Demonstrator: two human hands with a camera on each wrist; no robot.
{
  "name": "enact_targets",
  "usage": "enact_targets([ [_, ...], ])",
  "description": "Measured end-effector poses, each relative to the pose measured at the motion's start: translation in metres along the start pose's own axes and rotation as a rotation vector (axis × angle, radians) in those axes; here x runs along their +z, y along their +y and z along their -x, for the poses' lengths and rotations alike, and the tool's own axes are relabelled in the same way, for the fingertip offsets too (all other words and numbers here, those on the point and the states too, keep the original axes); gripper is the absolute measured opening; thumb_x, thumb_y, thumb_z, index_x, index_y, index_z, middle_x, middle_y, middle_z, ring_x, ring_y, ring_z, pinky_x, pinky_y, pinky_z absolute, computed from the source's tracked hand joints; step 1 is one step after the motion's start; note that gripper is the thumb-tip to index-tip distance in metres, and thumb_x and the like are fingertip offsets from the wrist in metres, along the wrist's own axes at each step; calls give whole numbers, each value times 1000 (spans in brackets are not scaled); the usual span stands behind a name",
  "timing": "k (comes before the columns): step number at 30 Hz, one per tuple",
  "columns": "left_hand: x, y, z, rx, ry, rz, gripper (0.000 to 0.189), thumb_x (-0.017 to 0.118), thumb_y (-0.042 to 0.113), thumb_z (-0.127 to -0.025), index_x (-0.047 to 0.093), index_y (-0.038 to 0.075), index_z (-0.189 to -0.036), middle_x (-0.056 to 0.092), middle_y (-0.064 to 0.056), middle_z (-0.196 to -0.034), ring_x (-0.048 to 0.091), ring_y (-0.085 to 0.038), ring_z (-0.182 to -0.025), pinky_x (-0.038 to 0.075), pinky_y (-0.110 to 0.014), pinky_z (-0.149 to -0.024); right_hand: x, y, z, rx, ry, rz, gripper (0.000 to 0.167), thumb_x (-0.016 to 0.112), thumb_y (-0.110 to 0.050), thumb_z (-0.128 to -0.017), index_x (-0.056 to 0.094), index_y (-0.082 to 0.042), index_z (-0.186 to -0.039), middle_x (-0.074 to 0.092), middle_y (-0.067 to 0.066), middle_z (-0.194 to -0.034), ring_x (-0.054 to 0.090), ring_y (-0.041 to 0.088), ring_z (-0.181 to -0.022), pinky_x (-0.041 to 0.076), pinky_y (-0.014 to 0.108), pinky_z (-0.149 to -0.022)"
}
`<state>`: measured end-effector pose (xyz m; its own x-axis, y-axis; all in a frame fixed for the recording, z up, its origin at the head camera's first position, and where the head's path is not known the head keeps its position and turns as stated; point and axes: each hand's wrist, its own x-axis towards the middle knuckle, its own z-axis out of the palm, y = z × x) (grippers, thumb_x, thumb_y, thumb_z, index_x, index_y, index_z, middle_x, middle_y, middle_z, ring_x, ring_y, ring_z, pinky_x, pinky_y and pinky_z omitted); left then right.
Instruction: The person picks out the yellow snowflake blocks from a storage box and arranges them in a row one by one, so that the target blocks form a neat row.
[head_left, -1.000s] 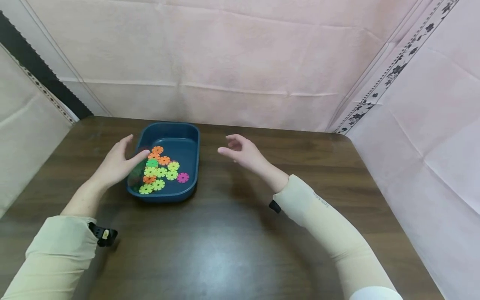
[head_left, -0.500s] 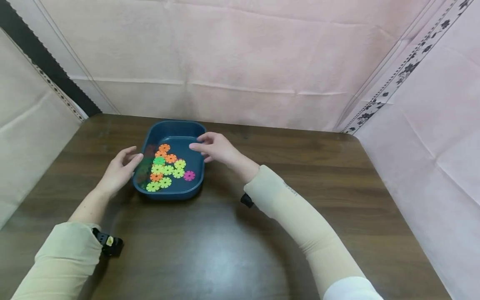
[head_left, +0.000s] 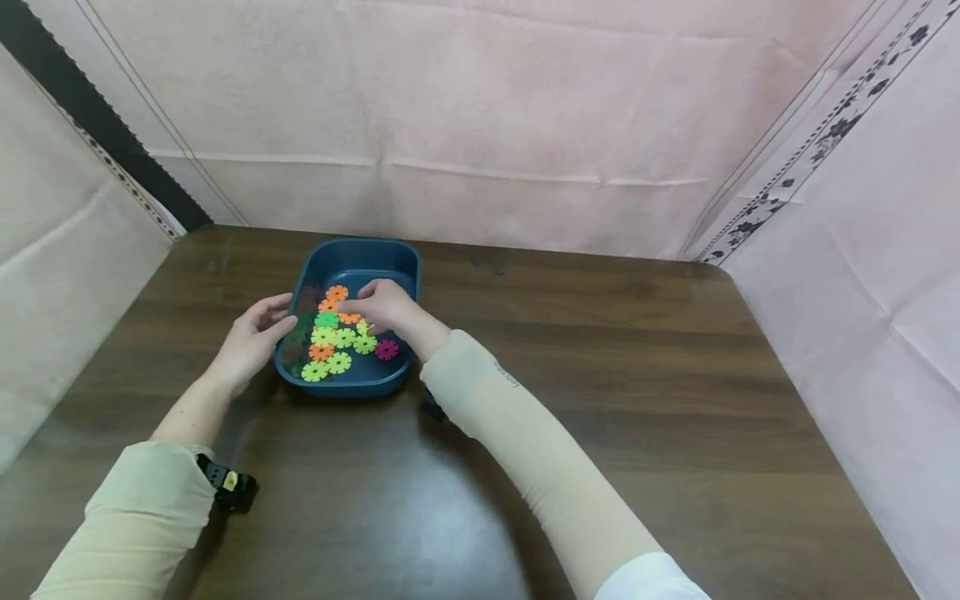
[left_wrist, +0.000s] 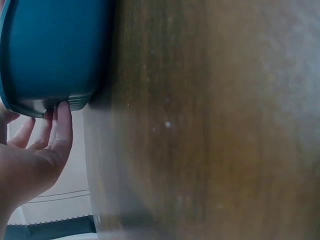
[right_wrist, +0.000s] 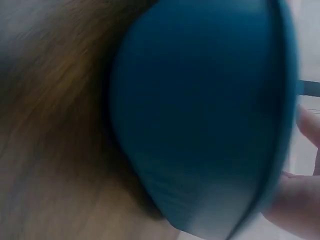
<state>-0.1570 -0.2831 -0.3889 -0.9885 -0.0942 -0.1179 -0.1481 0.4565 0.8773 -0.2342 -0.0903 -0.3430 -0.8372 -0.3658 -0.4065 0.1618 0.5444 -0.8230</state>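
Observation:
A dark blue plastic tub (head_left: pixel 352 390) stands on the wooden table towards the back left. In it lie several flat, flower-shaped plastic pieces, among them a green piece (head_left: pixel 326 320), a magenta piece (head_left: pixel 386 349) and yellow pieces (head_left: pixel 339 362). My left hand (head_left: pixel 251 337) holds the tub's left side, thumb at the rim and fingertips (left_wrist: pixel 64 117) against the outer wall in the left wrist view. Over the tub's inside is my right hand (head_left: pixel 393 312), fingers loosely bent above the orange piece (head_left: pixel 350 318). No piece shows between those fingers, and the tub's wall hides them partly in the right wrist view.
The brown wooden table (head_left: pixel 600 375) stretches away to the right of the tub. Pale cloth (head_left: pixel 525 125) hangs along the back and both sides, close behind the table's far edge. My right forearm (head_left: pixel 525 450) crosses the table's middle.
My right hand has moved left from beside the tub to over the pieces inside it. My left hand has come from above the tub's left edge onto its rim. The camera view has shifted slightly.

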Motion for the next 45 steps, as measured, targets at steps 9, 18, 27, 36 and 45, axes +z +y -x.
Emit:
enact_targets([
  [9, 5, 4, -1, -38, -1, 49, 58, 39, 34, -100, 22, 8, -148, 33, -28, -142, 34, -38, -126, 32, -59, -101, 10, 10, -17, 15, 110, 343, 34, 68, -31, -85, 64, -5, -106, 64, 4, -107, 63, 13, -79, 54, 24, -71],
  [18, 6, 5, 0, -50, -23, 71, 58, 39, 34, -100, 21, 8, -148, 33, -27, -142, 36, -34, -123, 36, -55, -98, 24, 18, -20, 36, 237, 518, 30, 69, -17, -84, 64, -7, -112, 61, 4, -112, 55, 14, -89, 51, 26, -81],
  [27, 3, 7, 1, -54, -14, 61, 58, 39, 35, -100, 22, 8, -148, 34, -26, -142, 38, -34, -123, 38, -51, -97, 23, 19, -22, -40, 247, 414, 9, 57, -6, -90, 65, -4, -93, 66, 6, -95, 58, 14, -76, 51, 25, -73],
  [36, 5, 8, 1, -51, 25, 63, 56, 39, 32, -100, 23, 8, -148, 34, -27, -143, 35, -38, -128, 33, -55, -103, 22, 20, -27, -51, 265, 203, 16, 57, -1, -88, 70, -7, -94, 67, 3, -102, 60, 14, -89, 53, 25, -74],
  [45, 7, 6, 4, -23, 102, 49, 54, 41, 30, -99, 29, 6, -146, 38, -26, -141, 36, -37, -128, 35, -47, -101, 19, 11, -31, 67, 174, -144, 18, 66, 2, -83, 72, -5, -98, 64, 9, -105, 65, 14, -71, 54, 22, -62],
])
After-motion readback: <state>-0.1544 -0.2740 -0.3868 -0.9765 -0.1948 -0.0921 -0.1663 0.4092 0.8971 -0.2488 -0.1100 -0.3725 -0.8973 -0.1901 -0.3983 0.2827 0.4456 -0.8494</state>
